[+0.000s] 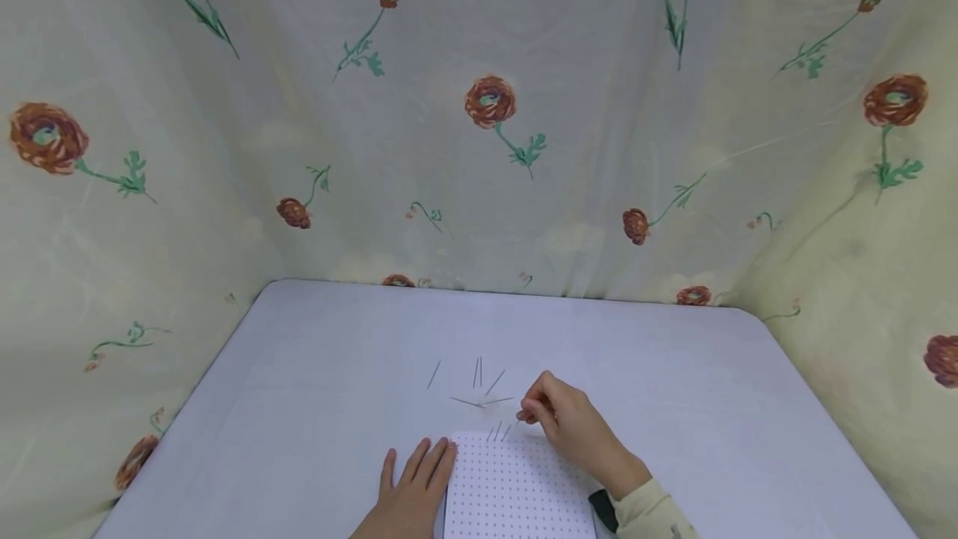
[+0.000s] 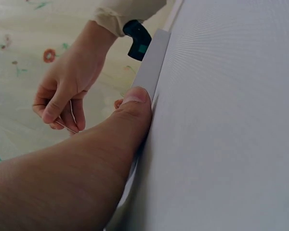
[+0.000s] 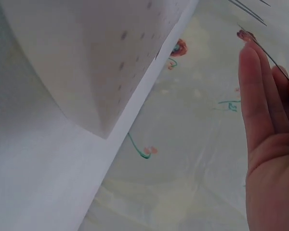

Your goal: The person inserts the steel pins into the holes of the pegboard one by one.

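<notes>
The right hand [image 1: 572,424] pinches a thin straight dark rod [image 3: 269,58] near the far edge of a white rectangular dotted board [image 1: 516,489]; its long axis slants, the short visible end pointing toward this edge, though fingers hide much and tip contact cannot be told. The left hand [image 1: 419,479], fingers straight, rests at the board's left edge, whose near end is cut off.

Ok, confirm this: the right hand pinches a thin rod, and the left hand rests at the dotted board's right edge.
Wrong edge: the head view shows the left hand at the left edge of the dotted board. The right hand does pinch a thin rod.
</notes>
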A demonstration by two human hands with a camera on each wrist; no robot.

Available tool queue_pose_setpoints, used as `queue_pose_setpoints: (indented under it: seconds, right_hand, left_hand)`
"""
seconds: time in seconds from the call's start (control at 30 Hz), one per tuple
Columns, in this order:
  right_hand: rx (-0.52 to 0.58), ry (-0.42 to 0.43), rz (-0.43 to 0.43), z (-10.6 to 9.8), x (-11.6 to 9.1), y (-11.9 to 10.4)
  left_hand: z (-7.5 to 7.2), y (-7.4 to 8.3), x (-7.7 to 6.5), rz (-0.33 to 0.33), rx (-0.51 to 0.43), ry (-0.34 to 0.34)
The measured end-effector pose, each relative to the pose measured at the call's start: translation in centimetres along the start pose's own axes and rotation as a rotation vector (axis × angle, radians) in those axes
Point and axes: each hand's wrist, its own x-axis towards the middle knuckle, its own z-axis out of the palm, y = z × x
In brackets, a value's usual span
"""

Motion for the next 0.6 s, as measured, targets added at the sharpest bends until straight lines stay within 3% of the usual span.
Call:
queue_pose_setpoints:
  seconds: [0.17, 0.6]
  right_hand:
    - [-0.004, -0.053, 0.042, 0.07, 0.01, -0.09]
    - [-0.046, -0.069, 0.011, 0.27, 0.05, -0.38]
  left_hand:
    - [-0.13, 0.1, 0.01, -0.006, -0.009, -0.009]
    - [-0.15, 0.34, 0.25, -0.057, 0.017, -0.051]
